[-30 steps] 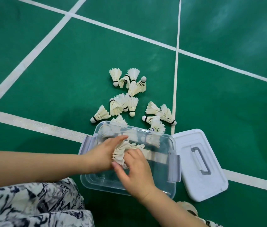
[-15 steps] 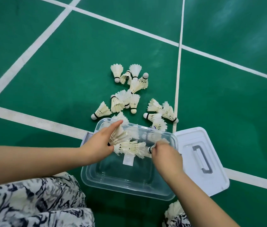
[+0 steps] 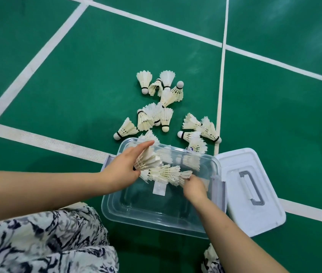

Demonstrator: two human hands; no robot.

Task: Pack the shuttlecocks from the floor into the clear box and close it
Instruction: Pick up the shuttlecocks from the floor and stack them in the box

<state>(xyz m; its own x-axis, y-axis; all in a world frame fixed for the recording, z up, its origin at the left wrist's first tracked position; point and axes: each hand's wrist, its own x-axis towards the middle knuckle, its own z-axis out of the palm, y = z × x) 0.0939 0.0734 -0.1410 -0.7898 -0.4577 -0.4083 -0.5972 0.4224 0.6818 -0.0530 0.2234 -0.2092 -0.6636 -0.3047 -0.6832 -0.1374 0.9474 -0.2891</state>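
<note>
Nearest to you, patterned fabric covers your lap, below your left forearm. Your left hand is over the left end of the clear box, fingers closed around the base of a shuttlecock with the index finger extended along its feathers. Your right hand is inside the box toward its right end, fingers closed on the tip of another shuttlecock, which lies between your two hands just beside the first. Whether either shuttlecock rests on the box bottom cannot be told. The box stands open on the green floor. Its white lid lies flat, handle up, just to the right of your right hand, touching the box's right side. Beyond both hands, loose shuttlecocks are scattered on the floor: one group just past the box's far rim, a second cluster beyond your right hand beside a white court line, and a farther cluster past those.
</note>
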